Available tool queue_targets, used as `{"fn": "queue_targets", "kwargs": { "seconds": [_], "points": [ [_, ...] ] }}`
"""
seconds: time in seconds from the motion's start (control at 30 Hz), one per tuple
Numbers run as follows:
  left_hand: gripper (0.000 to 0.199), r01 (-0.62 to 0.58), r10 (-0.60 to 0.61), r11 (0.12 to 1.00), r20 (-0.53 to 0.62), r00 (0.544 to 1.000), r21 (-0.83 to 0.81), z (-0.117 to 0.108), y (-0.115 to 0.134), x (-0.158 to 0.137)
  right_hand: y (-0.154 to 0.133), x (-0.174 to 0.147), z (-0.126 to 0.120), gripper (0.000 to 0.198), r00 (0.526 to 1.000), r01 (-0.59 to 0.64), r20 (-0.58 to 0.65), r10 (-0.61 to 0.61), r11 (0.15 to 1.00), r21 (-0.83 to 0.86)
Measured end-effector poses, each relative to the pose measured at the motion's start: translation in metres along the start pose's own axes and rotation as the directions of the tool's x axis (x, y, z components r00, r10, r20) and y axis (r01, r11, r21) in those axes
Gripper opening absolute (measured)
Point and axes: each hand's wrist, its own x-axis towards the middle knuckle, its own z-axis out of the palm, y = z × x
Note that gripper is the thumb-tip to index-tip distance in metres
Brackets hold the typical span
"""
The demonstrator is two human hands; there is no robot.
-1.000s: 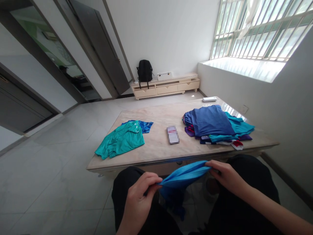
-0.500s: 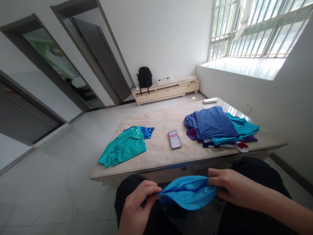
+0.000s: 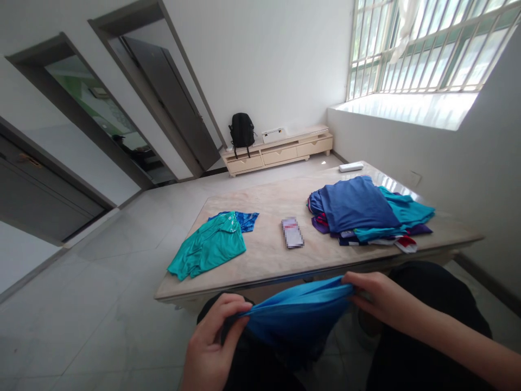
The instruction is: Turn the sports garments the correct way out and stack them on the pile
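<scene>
A bright blue garment [image 3: 299, 312] is stretched between my two hands, above my knees and in front of the table. My left hand [image 3: 217, 331] pinches its left end between thumb and fingers. Its right end is gripped by my right hand [image 3: 378, 296], a little higher. The cloth sags in folds and turns darker lower down; its lower part is hard to make out against my dark trousers [image 3: 431, 293]. What kind of garment it is, I cannot tell.
On the marble-topped table [image 3: 264, 260] lie a green garment [image 3: 214, 247] over a blue patterned one [image 3: 248, 221], a blurred-out phone-shaped object [image 3: 292, 232], a clothes pile [image 3: 358, 206] and a white box-like object [image 3: 350, 166]. Behind stands a low cabinet [image 3: 280, 155] with a black backpack [image 3: 242, 132].
My hands have moved apart and the garment is pulled taut along its top edge, where it had gaped open. My right hand is slightly higher, my left further left.
</scene>
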Motion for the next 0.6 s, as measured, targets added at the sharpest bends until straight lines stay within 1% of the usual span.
{"fn": "queue_targets", "kwargs": {
  "seconds": [0.1,0.17,0.27,0.37,0.43,0.47,0.53,0.57,0.6],
  "points": [
    [0.013,0.037,-0.037,0.998,-0.015,0.999,-0.045,0.002,-0.002,-0.001,0.000,-0.007,-0.002,0.019,0.994,0.052,-0.100,-0.050,0.999,0.011],
    [0.012,0.042,-0.040,0.994,0.021,0.999,-0.097,0.001,-0.003,0.003,-0.001,-0.010,-0.006,0.027,0.988,0.079,-0.136,-0.076,0.997,0.019],
    [0.008,0.029,-0.019,0.991,0.074,0.997,-0.130,-0.004,-0.004,0.015,-0.003,-0.016,-0.018,0.026,0.981,0.116,-0.157,-0.118,0.993,-0.019],
    [0.007,-0.002,0.015,0.992,0.095,0.995,-0.129,-0.009,-0.001,0.038,-0.005,-0.018,-0.040,0.025,0.966,0.148,-0.202,-0.163,0.985,-0.086],
    [0.007,-0.029,0.048,0.991,0.151,0.987,-0.127,-0.008,0.004,0.065,-0.010,-0.012,-0.066,0.026,0.958,0.143,-0.228,-0.172,0.980,-0.137],
    [0.008,-0.045,0.068,0.991,0.187,0.980,-0.126,-0.006,0.008,0.084,-0.014,-0.004,-0.083,0.028,0.959,0.115,-0.238,-0.155,0.978,-0.175],
    [0.012,-0.086,0.111,0.989,0.223,0.969,-0.116,0.004,0.020,0.131,-0.024,0.022,-0.129,0.037,0.959,-0.008,-0.273,-0.071,0.961,-0.277],
    [0.016,-0.107,0.128,0.987,0.195,0.972,-0.119,0.011,0.029,0.161,-0.031,0.040,-0.158,0.047,0.946,-0.100,-0.324,-0.021,0.930,-0.352],
    [0.021,-0.138,0.153,0.982,0.118,0.981,-0.129,0.019,0.041,0.193,-0.039,0.059,-0.189,0.060,0.921,-0.188,-0.390,0.015,0.893,-0.409]
  ]
}}
